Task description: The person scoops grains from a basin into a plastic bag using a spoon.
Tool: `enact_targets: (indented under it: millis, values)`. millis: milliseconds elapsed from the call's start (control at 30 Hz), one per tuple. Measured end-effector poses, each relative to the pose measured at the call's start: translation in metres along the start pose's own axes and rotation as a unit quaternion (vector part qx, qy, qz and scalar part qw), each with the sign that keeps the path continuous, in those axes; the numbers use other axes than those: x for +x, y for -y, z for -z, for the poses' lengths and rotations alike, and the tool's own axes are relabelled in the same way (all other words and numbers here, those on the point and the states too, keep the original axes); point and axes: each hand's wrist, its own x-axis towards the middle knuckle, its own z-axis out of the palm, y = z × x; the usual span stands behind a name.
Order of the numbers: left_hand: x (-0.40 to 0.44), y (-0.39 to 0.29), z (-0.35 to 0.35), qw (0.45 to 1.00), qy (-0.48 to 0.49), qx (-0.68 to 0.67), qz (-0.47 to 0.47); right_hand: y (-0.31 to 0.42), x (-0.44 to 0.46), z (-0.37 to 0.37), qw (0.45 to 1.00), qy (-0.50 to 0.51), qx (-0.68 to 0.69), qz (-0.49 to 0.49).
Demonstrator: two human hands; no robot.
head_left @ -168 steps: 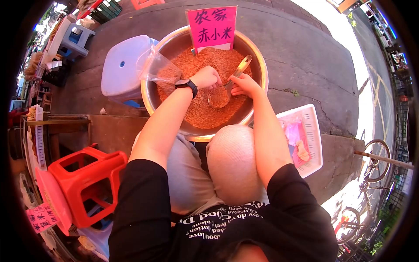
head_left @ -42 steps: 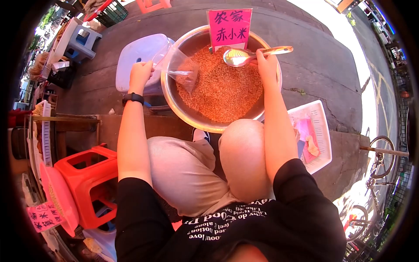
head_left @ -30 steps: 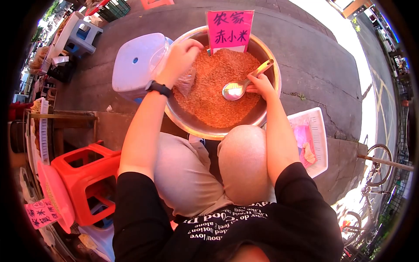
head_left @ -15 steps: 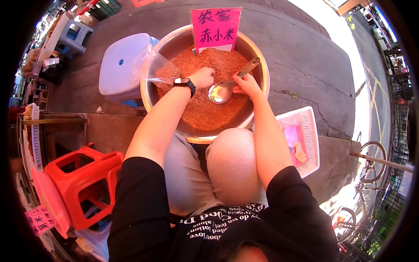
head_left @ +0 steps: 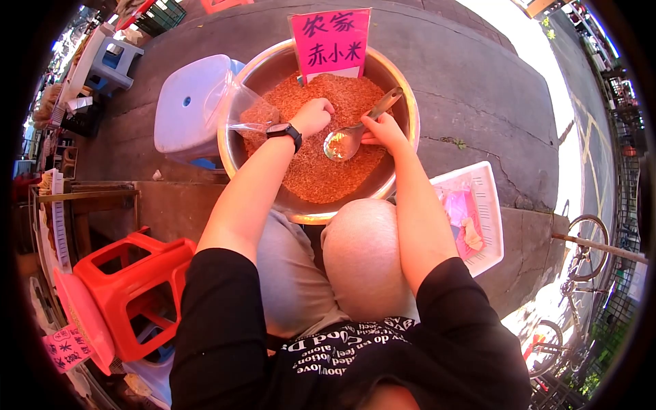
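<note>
Spoon (head_left: 348, 140) is in our right hand (head_left: 386, 133), fingers grasping the handle low, near the bowl; the handle end points far right, bowl toward the left. Left hand (head_left: 313, 116) has curled fingers over the grains (head_left: 335, 179), just left and slightly far of the bowl; we can't tell whether anything is pinched in them.

What changes: half a second ago the bowl looks bare and shiny; now reddish specks, apparently grains, cover part of it, with shine still showing. About a second before that, our left hand is at the bag and the spoon is raised farther off; now both hands are together over the basin. We read this as loose grains getting onto the spoon, only a partial load so far. Whether the bowl touches the heap, we can't tell.

Outward: the metal basin (head_left: 410, 96) sits just beyond our knees, grains heaped inside, pink sign (head_left: 330, 41) upright at the far side. Clear plastic bag (head_left: 239, 102) hangs over the left rim, beside the pale blue stool (head_left: 184, 113); we can't tell how much is in it. White basket (head_left: 492, 219) to the right, red stool (head_left: 133, 290) near left.
</note>
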Motion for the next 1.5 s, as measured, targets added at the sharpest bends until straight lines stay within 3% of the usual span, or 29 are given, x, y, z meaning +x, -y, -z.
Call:
enact_targets:
  millis: [67,167,267,333,400,433,467,533,600,667,700,733,800,833,933,967,1033,1100,1167,1200,1233,1267,1333,1367,1400,1433,1467,1500]
  values:
    - [0.004,0.014,-0.007,0.988,-0.103,0.083,-0.083,0.000,-0.001,-0.001,1.000,-0.001,-0.006,-0.004]
    - [-0.004,-0.005,0.004,0.988,0.129,-0.067,0.061,0.001,-0.001,-0.001,1.000,0.002,-0.017,-0.026]
    - [-0.004,-0.028,0.012,0.967,0.163,-0.157,0.113,-0.002,0.001,0.001,0.998,0.018,-0.011,-0.065]
    - [0.002,-0.007,0.002,0.999,0.003,-0.015,-0.030,0.002,-0.003,0.000,0.996,0.021,-0.014,-0.082]
    - [0.003,0.004,-0.004,0.963,-0.148,0.183,-0.130,0.005,-0.006,-0.003,0.996,0.016,-0.012,-0.088]
    - [0.006,0.005,0.003,0.991,-0.005,0.124,-0.042,0.007,-0.006,-0.003,0.996,0.013,-0.012,-0.090]
    - [0.007,0.005,0.005,0.996,0.067,0.050,0.008,0.005,-0.005,-0.002,0.996,0.016,-0.016,-0.092]
    - [-0.006,-0.022,0.016,0.967,0.208,-0.099,0.106,0.001,-0.001,-0.001,0.995,0.020,-0.023,-0.095]
    - [-0.005,-0.020,0.006,0.999,0.042,-0.020,-0.022,0.001,-0.001,0.001,0.995,0.021,-0.022,-0.094]
    - [-0.001,-0.008,-0.005,0.983,-0.129,0.048,-0.119,0.002,-0.002,-0.001,0.995,0.019,-0.020,-0.094]
    - [-0.002,-0.009,-0.004,0.983,-0.107,0.123,-0.079,0.005,-0.005,-0.002,0.995,0.015,-0.020,-0.094]
    - [-0.003,-0.011,-0.002,0.999,-0.011,0.048,-0.016,0.007,-0.006,-0.002,0.995,0.011,-0.021,-0.095]
    - [-0.006,-0.023,0.008,0.972,0.178,-0.105,0.110,0.004,-0.004,-0.002,0.996,0.021,-0.014,-0.090]
    - [-0.010,-0.039,0.013,0.962,0.181,-0.141,0.148,0.003,-0.004,-0.001,0.996,0.026,-0.011,-0.088]
    - [0.000,-0.013,-0.005,0.994,-0.053,-0.070,-0.058,0.002,-0.003,0.000,0.995,0.027,-0.015,-0.090]
    - [0.003,0.000,-0.010,0.987,-0.102,0.074,-0.096,0.003,-0.004,-0.001,0.996,0.027,-0.014,-0.088]
    - [-0.003,-0.009,-0.001,0.997,0.079,-0.006,0.025,0.006,-0.007,-0.001,0.996,0.025,-0.015,-0.085]
    - [-0.005,-0.027,0.008,0.955,0.228,-0.126,0.142,0.006,-0.006,-0.001,0.995,0.025,-0.015,-0.091]
    - [-0.001,-0.012,-0.007,1.000,0.016,-0.008,-0.025,0.006,-0.005,-0.001,0.995,0.025,-0.017,-0.091]
    - [-0.003,-0.013,-0.011,0.989,-0.091,0.053,-0.109,0.008,-0.007,-0.001,0.996,0.025,-0.018,-0.088]
    - [-0.006,-0.013,-0.012,0.975,-0.142,0.143,-0.090,0.008,-0.008,-0.002,0.996,0.024,-0.019,-0.086]
    - [-0.005,-0.012,-0.008,0.996,-0.019,0.080,-0.023,0.008,-0.008,-0.002,0.996,0.024,-0.017,-0.084]
    - [-0.007,-0.027,0.007,0.966,0.226,-0.052,0.112,0.008,-0.008,-0.001,0.996,0.024,-0.015,-0.082]
    - [-0.009,-0.035,0.008,0.937,0.255,-0.130,0.198,0.007,-0.007,-0.001,0.996,0.023,-0.016,-0.085]
    - [-0.008,-0.032,0.002,0.988,0.121,-0.055,0.077,0.004,-0.004,0.000,0.996,0.023,-0.017,-0.088]
    - [-0.006,-0.023,-0.008,0.998,-0.018,0.024,-0.047,0.004,-0.003,-0.001,0.996,0.022,-0.017,-0.090]
    - [-0.005,-0.014,-0.016,0.968,-0.157,0.102,-0.168,0.004,-0.003,0.000,0.996,0.023,-0.017,-0.088]
    - [-0.004,-0.012,-0.017,0.943,-0.218,0.167,-0.188,0.005,-0.004,0.000,0.996,0.023,-0.016,-0.085]
